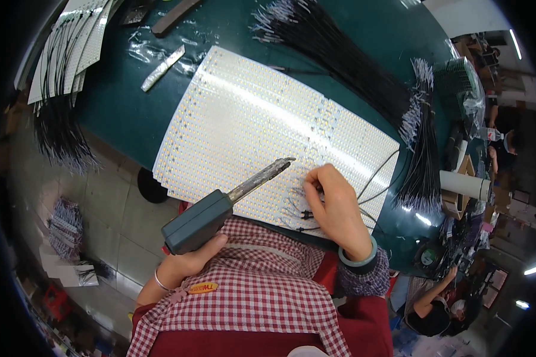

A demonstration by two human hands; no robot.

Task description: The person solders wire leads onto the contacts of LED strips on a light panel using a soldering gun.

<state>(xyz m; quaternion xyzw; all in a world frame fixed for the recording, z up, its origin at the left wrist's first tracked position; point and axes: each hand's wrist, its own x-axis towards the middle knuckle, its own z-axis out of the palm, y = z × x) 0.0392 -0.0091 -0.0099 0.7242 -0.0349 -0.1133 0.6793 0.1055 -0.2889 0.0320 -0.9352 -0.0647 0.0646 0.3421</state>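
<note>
The left hand [190, 253] was closed around the grey handle of a soldering iron [226, 205], whose tip hung just above the white light-strip panel [250, 119] on the green table [363, 35]. The right hand [336, 205] pressed thin black wires [298, 211] against the panel's near edge, fingers curled over them. The hot tip stood near those fingertips; a slip could probably burn skin or scorch the panel.

A dark green table [363, 35] carries a wide white LED strip panel [250, 125] at its near middle. Bundles of black wires [339, 59] lie far and right of the panel, another stack of white strip panels [71, 47] sits at the far left, and a loose narrow strip [162, 68] rests between them.
</note>
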